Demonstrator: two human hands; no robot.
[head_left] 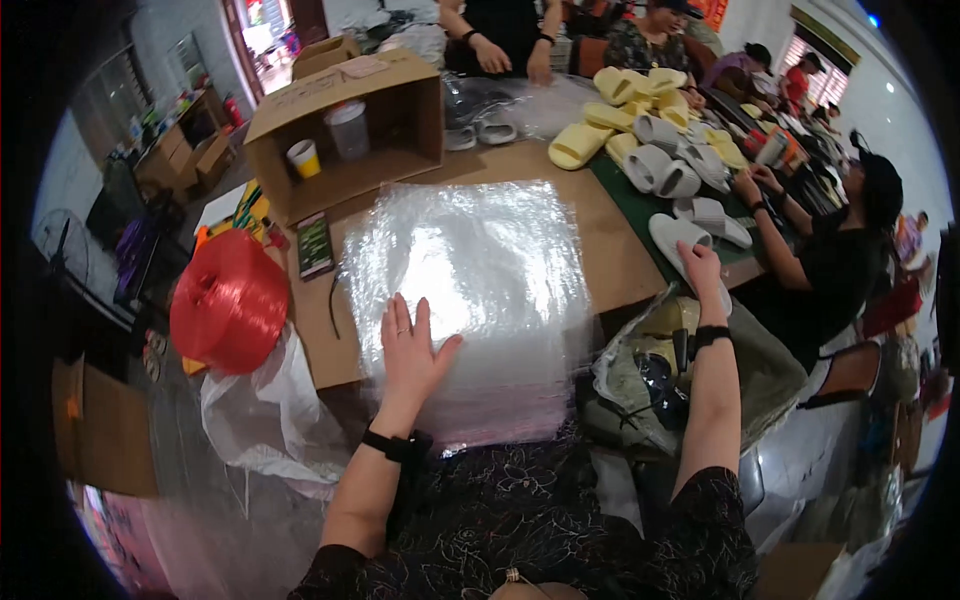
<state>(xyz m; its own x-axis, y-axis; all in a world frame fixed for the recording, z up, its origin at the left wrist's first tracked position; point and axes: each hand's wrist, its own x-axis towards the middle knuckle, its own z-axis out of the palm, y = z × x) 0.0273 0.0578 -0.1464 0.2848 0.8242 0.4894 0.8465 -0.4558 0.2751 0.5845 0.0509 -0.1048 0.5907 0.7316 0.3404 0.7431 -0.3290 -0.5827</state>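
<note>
The left hand (410,350) lies flat and open, fingers spread, pressing on the stack of clear plastic bags (465,290) at the near edge of the brown table (620,255). The right hand (700,268) reaches out to a white slipper (672,235) on the green mat — whether its fingers have closed on it I cannot tell. The step looks like fetching a slipper for bagging; next would call for a firm hold and a bag peeled open. The tipped cardboard box (345,120) holds a clear lidded jar (347,128) and a yellow cup (304,157).
</note>
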